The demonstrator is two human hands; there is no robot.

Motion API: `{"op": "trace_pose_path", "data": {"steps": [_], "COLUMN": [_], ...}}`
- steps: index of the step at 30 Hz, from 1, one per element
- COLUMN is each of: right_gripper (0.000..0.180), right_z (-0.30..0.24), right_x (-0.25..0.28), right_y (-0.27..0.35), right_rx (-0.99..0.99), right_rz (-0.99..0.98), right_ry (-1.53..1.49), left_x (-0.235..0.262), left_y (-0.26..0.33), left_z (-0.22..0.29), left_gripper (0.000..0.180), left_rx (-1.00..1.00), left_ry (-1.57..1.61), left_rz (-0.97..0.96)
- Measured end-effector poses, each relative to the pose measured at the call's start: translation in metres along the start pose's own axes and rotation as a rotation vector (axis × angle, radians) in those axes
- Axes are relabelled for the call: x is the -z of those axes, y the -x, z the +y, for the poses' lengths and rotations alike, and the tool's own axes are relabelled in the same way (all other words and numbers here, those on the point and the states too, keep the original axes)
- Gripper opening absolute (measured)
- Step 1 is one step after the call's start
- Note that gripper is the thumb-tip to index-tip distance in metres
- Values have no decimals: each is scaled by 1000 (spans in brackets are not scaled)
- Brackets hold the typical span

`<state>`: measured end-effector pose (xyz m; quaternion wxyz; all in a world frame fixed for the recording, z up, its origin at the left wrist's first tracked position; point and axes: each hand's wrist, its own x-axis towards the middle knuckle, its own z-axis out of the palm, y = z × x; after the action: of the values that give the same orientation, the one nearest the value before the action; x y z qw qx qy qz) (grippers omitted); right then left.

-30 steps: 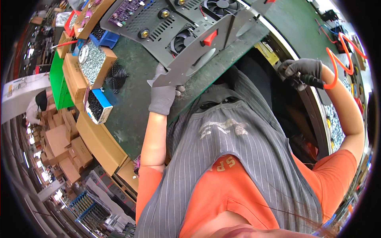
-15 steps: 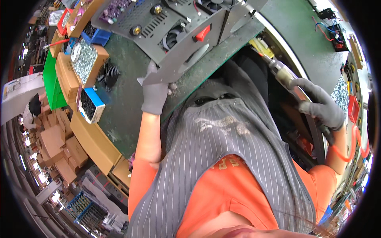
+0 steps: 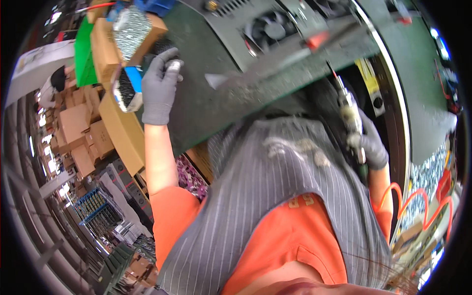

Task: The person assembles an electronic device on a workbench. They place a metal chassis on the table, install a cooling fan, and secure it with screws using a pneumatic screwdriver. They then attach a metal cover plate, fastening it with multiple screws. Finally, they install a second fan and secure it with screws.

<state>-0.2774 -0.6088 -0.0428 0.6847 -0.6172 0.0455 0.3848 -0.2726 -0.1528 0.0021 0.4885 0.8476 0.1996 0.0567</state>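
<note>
My left hand (image 3: 160, 88), in a grey glove, is over the left of the bench by a stack of black wire fan guards (image 3: 163, 45). Its fingers are curled in towards the thumb; whatever they hold, if anything, is hidden. My right hand (image 3: 372, 142), gloved too, grips a power screwdriver (image 3: 350, 115), its thin bit pointing up and away from me. At the far side of the bench lies a dark grey metal chassis panel (image 3: 226, 29) with a black fan (image 3: 271, 29) and a blurred red switch (image 3: 317, 40).
Beside my left hand are a small box of black screws (image 3: 129, 91), a carton of silvery screws (image 3: 132, 34) and a green bin (image 3: 86, 56). A coiled orange hose (image 3: 418, 194) hangs at the right. Cartons (image 3: 76, 123) are piled beyond the bench, near another person (image 3: 51, 88).
My left hand has left the chassis panel's edge and moved left to the fan guards. The screwdriver in my right hand has come inward, nearer my lap. The whole view has shifted.
</note>
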Motion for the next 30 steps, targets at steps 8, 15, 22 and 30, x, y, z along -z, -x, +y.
{"op": "trace_pose_path", "data": {"steps": [8, 15, 22, 30], "right_gripper": [72, 71, 73, 71], "right_z": [-3, -2, 1, 9], "right_x": [-2, -7, -12, -14], "right_y": [0, -2, 2, 0], "right_rx": [14, 25, 5, 2], "right_rz": [-8, 3, 18, 56], "right_ry": [-30, -13, -85, -67], "left_x": [40, 19, -21, -29], "left_y": [-135, -254, -309, -304], "left_z": [31, 56, 75, 95], "left_gripper": [27, 37, 71, 70], "left_rx": [-479, -464, -134, 174], "left_ry": [-648, -811, -889, -861], "left_rz": [238, 86, -179, -263]}}
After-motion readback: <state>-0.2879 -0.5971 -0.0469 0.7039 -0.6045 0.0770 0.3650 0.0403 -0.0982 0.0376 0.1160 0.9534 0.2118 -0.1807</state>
